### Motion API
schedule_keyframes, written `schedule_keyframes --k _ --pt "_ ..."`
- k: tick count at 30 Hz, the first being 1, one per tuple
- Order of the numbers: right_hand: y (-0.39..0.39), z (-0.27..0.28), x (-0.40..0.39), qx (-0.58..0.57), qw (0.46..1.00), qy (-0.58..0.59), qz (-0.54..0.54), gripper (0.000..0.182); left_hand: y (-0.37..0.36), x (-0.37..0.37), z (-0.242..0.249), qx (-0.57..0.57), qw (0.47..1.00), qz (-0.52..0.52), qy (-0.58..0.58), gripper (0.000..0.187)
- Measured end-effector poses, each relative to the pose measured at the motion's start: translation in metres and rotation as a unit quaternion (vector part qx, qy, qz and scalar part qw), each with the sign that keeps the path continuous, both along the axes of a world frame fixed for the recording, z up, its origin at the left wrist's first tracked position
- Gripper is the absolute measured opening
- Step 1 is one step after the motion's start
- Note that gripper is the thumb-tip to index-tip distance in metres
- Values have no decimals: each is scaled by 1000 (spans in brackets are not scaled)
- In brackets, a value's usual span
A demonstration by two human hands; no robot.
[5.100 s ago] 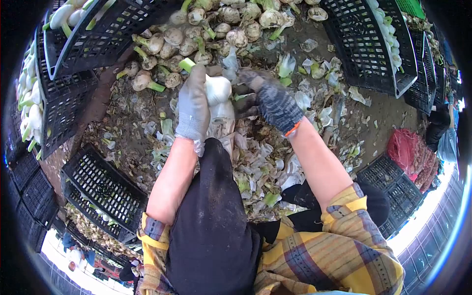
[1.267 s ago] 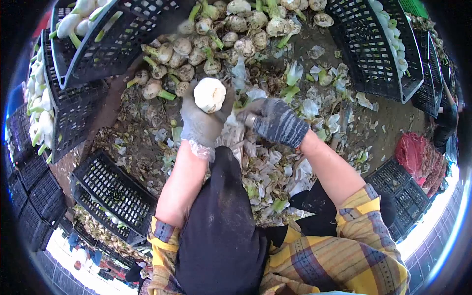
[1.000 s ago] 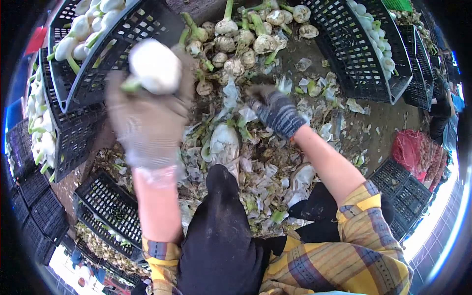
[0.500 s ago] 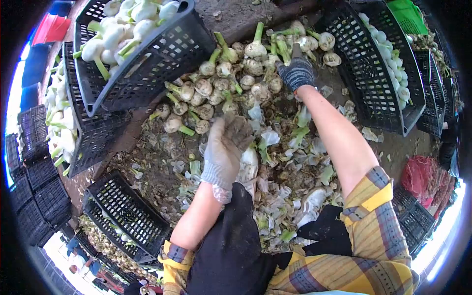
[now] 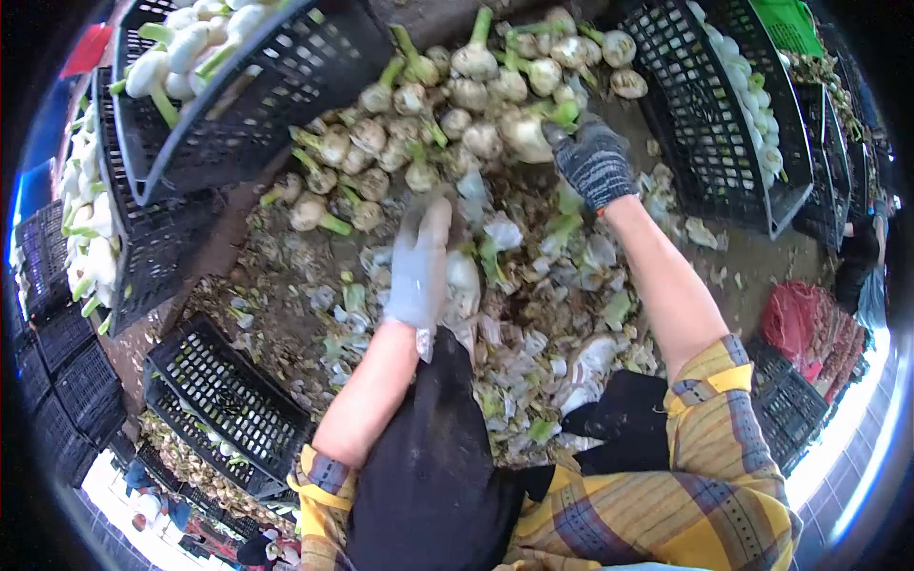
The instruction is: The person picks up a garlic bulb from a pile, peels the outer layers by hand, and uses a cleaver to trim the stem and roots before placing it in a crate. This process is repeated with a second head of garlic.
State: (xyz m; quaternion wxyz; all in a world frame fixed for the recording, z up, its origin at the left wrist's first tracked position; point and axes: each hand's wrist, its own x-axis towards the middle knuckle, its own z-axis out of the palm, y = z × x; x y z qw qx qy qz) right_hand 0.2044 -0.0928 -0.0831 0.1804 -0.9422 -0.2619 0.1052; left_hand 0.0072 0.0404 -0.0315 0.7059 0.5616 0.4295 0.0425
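Observation:
My right hand (image 5: pixel 595 164), in a dark striped glove, is closed round the green stem of a garlic bulb (image 5: pixel 526 135). That bulb is tilted, its pale round end pointing left, at the right side of a pile of soil-stained garlic bulbs (image 5: pixel 395 143) with short cut stems. My left hand (image 5: pixel 419 257), in a pale, dirty glove, is held below the pile with its fingers stretched out and nothing visible in them. It is slightly blurred. Peeled skins and leaf scraps (image 5: pixel 524 352) cover the ground under both hands.
Black crates of cleaned white garlic stand at the upper left (image 5: pixel 257 95) and upper right (image 5: pixel 709 114). Another black crate (image 5: pixel 228 400) sits at lower left. My shoes (image 5: pixel 590 366) rest among the scraps. A red net sack (image 5: pixel 795 324) lies at right.
My right hand has drawn back from the far edge of the pile, bringing a garlic bulb nearer. My left hand has turned and straightened its fingers. The whole view has shifted slightly.

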Motion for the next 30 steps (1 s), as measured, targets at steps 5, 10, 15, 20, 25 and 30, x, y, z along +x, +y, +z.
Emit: schedule_keyframes --k 5,10,15,20,25,30 --pt "2 52 -53 217 858 455 -94 33 -13 5 -5 -101 992 42 -67 58" --pt "9 62 -91 350 678 622 -178 27 -8 -7 -9 -138 987 22 -80 59" --pt "11 58 -105 284 773 554 -118 35 -12 -6 -4 13 996 36 -75 47" --pt "16 57 -114 309 777 534 -126 36 -13 -9 -8 -2 992 61 -109 39" --pt "9 45 -113 261 813 514 -81 32 -16 -12 -12 -40 988 86 -122 37" --pt "5 41 -110 247 830 499 -24 33 -14 -11 -8 -57 989 88 -108 37"
